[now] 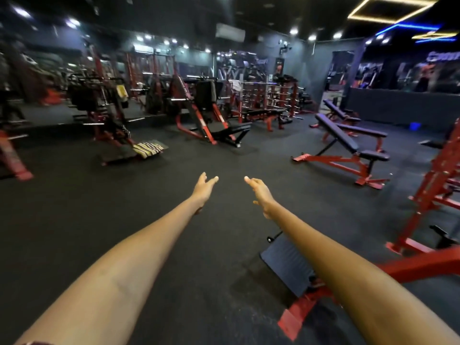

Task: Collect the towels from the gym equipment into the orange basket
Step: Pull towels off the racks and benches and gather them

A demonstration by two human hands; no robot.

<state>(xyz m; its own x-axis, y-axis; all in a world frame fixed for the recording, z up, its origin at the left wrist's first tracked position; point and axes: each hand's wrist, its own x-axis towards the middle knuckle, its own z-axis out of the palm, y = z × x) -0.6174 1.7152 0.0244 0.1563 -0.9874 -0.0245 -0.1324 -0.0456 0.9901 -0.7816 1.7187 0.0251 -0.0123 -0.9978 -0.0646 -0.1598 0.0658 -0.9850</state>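
Note:
Both my arms reach straight out over the dark gym floor. My left hand (204, 189) and my right hand (260, 192) are empty, fingers straight and relaxed. A striped yellow and dark towel (148, 149) lies on the foot plate of a red machine at the left. A yellow towel (122, 92) hangs on a machine further back on the left. A pale towel (236, 85) hangs on a rack in the middle distance. No orange basket is in view.
Red and black incline benches (346, 143) stand at the right. A leg press machine (211, 115) stands in the centre background. A red frame with a black foot plate (286, 265) sits under my right arm. Black rubber floor (174, 195) stretches ahead.

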